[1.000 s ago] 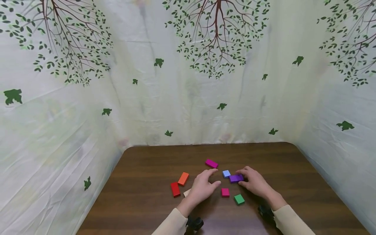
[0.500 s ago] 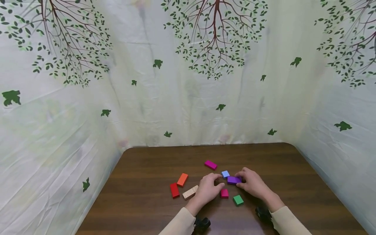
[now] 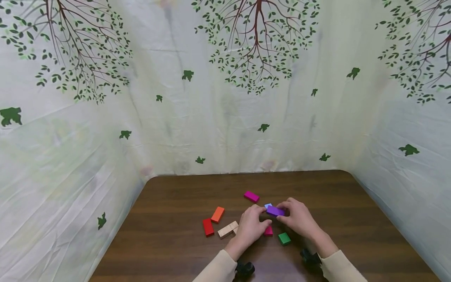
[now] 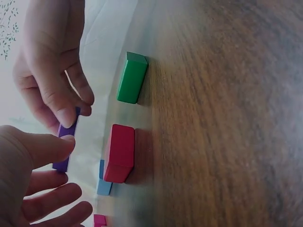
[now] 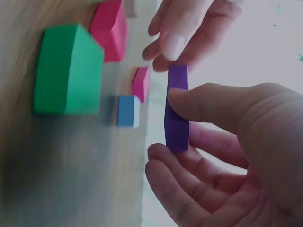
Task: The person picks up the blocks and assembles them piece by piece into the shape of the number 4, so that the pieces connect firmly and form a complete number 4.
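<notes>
Left hand (image 4: pixel 19 165): comes in at the lower left; the thumb crosses in front of the purple block and 3 fingers show below; contact cannot be told.
Right hand (image 4: pixel 49 71): reaches down from the top left, thumb and fingers pinching the upper end of the purple block.
Purple block (image 4: pixel 65 132): slightly slanted, between the 2 hands.
Green block (image 4: pixel 132 78): on the table, apart from the red block.
Red block (image 4: pixel 119 153): on the table, below the green.
Blue block (image 4: pixel 105 184): partly hidden behind the red.
Pink block (image 4: pixel 99 220): cut off by the bottom edge.
Table (image 4: pixel 227 113): brown wood grain, filling the right side.
Cloth (image 4: pixel 102 38): pale, behind the blocks.
</notes>
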{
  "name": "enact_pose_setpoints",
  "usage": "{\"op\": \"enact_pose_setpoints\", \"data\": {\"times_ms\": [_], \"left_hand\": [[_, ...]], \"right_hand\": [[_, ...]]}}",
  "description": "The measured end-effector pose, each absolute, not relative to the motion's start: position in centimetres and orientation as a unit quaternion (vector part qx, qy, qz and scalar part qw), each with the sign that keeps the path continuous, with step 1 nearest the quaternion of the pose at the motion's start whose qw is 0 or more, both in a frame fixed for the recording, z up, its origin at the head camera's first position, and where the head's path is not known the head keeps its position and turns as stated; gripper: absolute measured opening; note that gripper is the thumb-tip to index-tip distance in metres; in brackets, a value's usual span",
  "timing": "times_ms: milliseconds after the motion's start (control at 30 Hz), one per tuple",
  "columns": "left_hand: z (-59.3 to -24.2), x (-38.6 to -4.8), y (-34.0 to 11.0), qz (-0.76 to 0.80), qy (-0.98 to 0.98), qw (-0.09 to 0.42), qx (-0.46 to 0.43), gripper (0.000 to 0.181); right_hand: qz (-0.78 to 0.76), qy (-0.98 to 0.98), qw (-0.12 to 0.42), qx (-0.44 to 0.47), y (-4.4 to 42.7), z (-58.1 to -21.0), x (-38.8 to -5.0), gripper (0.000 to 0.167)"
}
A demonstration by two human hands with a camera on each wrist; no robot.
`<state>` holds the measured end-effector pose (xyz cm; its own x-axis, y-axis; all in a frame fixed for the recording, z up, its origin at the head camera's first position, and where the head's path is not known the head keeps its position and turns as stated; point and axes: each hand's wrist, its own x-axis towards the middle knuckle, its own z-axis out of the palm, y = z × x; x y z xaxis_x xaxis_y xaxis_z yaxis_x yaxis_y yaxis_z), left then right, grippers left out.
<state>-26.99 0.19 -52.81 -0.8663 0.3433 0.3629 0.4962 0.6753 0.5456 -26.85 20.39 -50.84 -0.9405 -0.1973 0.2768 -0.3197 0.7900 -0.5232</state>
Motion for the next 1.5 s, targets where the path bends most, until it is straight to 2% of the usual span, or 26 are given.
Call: {"op": "enact_pose_setpoints", "data": {"times_ms": [167,667,933,1100,1267,1367,1500], "left_hand": [[-52.7,-26.5,0.2,-0.336,-0.905,0.135,-0.221,0.046],[-52.5,-25.1,0.1,-0.316,-0.918,0.16,-0.178,0.058],[-52.8,-24.8,-0.2,-0.302,-0.926,0.162,-0.158,0.053],[-53.0,-24.6,-0.8,-0.33,-0.918,0.146,-0.165,0.055],[-52.9,-24.3,-1.8,-0.328,-0.911,0.155,-0.198,0.06],[-52.8,-24.2,-2.4,-0.32,-0.908,0.16,-0.218,0.061],[-52.6,-23.7,-3.3,-0.328,-0.902,0.142,-0.241,0.063]], "right_hand": [[0.326,-0.933,0.101,0.11,19.5,-50.3,-26.2,0.024],[0.458,-0.889,0.018,0.02,17.8,-49.8,-25.3,0.032],[0.489,-0.872,-0.004,0.015,17.1,-49.5,-24.9,0.036],[0.527,-0.848,-0.034,0.042,17.1,-49.7,-24.8,0.033],[0.555,-0.826,-0.055,0.084,17.2,-49.8,-24.6,0.026],[0.564,-0.814,-0.077,0.116,17.3,-49.7,-24.4,0.033],[0.557,-0.802,-0.12,0.178,17.5,-49.7,-24.0,0.052]]}}
